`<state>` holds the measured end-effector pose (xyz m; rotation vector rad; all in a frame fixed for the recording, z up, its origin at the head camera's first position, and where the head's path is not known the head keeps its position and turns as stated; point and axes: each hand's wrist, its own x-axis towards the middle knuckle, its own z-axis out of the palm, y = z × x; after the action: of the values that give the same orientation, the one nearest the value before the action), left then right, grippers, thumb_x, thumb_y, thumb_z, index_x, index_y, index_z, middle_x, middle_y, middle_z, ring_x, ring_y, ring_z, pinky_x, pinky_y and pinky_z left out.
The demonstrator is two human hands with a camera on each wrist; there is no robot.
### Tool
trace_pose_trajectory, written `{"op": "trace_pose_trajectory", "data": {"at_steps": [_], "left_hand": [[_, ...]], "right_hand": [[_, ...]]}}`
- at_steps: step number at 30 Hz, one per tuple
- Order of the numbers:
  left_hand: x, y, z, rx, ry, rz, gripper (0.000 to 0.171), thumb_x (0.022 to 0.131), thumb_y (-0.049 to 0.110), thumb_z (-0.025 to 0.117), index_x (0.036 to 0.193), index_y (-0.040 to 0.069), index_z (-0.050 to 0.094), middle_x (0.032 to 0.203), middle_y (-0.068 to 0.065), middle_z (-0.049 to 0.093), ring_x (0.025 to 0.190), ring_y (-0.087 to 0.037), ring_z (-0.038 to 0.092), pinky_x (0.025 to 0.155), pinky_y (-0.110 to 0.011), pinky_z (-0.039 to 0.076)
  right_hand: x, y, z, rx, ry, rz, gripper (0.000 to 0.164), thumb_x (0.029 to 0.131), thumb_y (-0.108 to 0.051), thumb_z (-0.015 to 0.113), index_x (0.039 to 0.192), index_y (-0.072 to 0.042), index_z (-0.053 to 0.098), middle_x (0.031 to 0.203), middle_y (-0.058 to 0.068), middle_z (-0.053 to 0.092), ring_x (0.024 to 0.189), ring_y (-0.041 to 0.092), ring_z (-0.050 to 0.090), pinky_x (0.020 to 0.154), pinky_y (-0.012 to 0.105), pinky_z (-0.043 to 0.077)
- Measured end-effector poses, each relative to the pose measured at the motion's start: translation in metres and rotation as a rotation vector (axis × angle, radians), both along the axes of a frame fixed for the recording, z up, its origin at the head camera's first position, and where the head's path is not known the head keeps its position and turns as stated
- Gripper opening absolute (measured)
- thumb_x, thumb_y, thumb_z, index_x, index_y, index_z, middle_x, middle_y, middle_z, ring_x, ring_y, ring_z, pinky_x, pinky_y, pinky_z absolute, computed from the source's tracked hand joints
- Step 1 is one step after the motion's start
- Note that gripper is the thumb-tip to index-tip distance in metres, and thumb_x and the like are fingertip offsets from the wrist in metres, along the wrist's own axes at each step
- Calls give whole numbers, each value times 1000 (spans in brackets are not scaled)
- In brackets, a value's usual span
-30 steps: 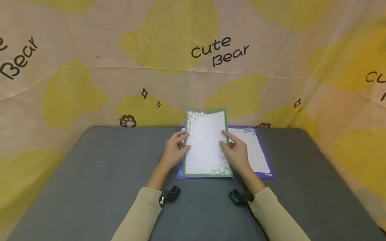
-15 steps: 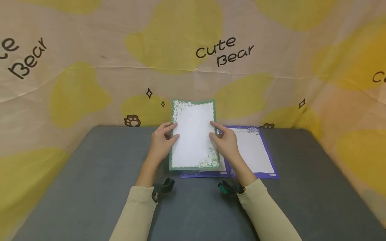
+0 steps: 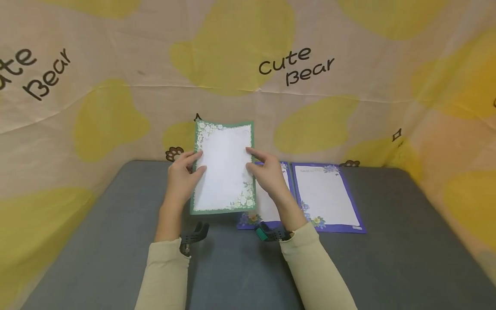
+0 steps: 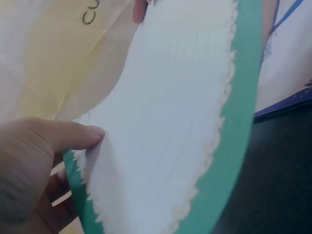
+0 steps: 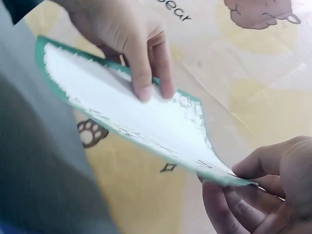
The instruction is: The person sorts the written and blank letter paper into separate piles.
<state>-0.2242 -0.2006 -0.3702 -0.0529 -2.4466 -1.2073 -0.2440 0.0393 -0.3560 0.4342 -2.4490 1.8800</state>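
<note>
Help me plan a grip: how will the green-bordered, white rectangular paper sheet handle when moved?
The sheet is probably floppy: it bows between the left hand and right hand in the wrist views. It looks light, being thin and held only near its edges.

Your left hand (image 3: pixel 181 176) pinches: left thumb (image 4: pixel 78 136) on near face, left fingers (image 4: pixel 61 187) curled behind grip. Your right hand (image 3: pixel 271 173) pinches opposite: right thumb (image 5: pixel 263 161) on near face, right fingers (image 5: pixel 224 207) curled behind. Hands roughly level, apart, facing each other. Left forearm (image 3: pixel 168 221) rises steeply below its grip; right forearm (image 3: pixel 289 213) slants inward to its grip. Sleeves (image 3: pixel 164 269) end below both hands.
</note>
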Motion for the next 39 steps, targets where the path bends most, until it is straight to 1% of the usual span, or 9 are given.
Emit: {"op": "trace_pose_trajectory", "data": {"at_steps": [8, 16, 20, 22, 25, 28, 31, 35, 39], "left_hand": [[9, -9, -2, 40, -120, 31, 46, 96, 11, 68, 142, 12, 60, 153, -14, 50, 115, -30, 58, 95, -42, 52], [8, -18, -15, -22, -87, 57, 44, 94, 8, 70, 138, 8, 63, 144, -14, 58, 93, -23, 50, 79, -29, 42], [5, -23, -18, -55, -123, 46, 43, 94, 8, 69, 137, 6, 63, 143, -16, 59, 94, -26, 52, 80, -34, 44], [5, -25, -19, -74, -156, 33, 44, 95, 8, 69, 138, 5, 62, 144, -19, 58, 96, -30, 54, 81, -39, 45], [4, -27, -21, -104, -207, 20, 45, 96, 8, 67, 140, 5, 60, 148, -21, 54, 105, -35, 57, 87, -46, 49], [2, -30, -23, -112, -227, 12, 45, 96, 8, 66, 141, 4, 59, 149, -21, 53, 115, -40, 59, 94, -53, 51], [1, -33, -26, -124, -232, 12, 45, 97, 8, 65, 140, 2, 59, 147, -23, 53, 120, -43, 58, 98, -56, 50], [0, -37, -31, -131, -258, 18, 45, 96, 7, 65, 140, 2, 58, 146, -25, 54, 117, -42, 57, 98, -56, 49], [-2, -40, -35, -134, -296, 24, 45, 96, 9, 64, 141, 1, 58, 147, -27, 52, 125, -43, 55, 104, -58, 47]], "right_hand": [[12, -11, -20, -45, -60, 2, 50, 95, -5, 60, 144, -15, 57, 152, 14, 53, 42, 5, 30, 47, 16, 36], [12, -23, -42, 44, -23, -24, 49, 94, -9, 65, 142, -13, 59, 145, 19, 58, 40, 4, 27, 39, 17, 29], [9, -30, -51, 193, 33, -37, 49, 93, -11, 68, 141, -10, 59, 90, 10, 72, 40, 6, 25, 38, 18, 28], [8, -33, -54, 263, 48, -32, 49, 93, -12, 69, 141, -9, 59, 60, 0, 55, 40, 5, 25, 38, 18, 26], [7, -38, -58, 321, 49, -12, 50, 93, -14, 69, 142, -9, 58, 46, -6, 34, 41, 7, 26, 39, 19, 26], [6, -40, -62, 365, 56, 14, 51, 94, -17, 69, 143, -10, 58, 51, 0, 44, 46, 14, 37, 45, 24, 35], [5, -42, -65, 421, 75, 48, 55, 94, -22, 70, 145, -10, 56, 90, 12, 73, 81, 24, 69, 74, 36, 57], [2, -44, -71, 497, 93, 83, 58, 93, -25, 69, 147, -9, 53, 146, 14, 60, 137, 35, 54, 116, 49, 43], [-2, -45, -78, 569, 138, 86, 59, 93, -29, 69, 146, -9, 54, 144, 13, 61, 136, 35, 54, 115, 51, 43]]}}
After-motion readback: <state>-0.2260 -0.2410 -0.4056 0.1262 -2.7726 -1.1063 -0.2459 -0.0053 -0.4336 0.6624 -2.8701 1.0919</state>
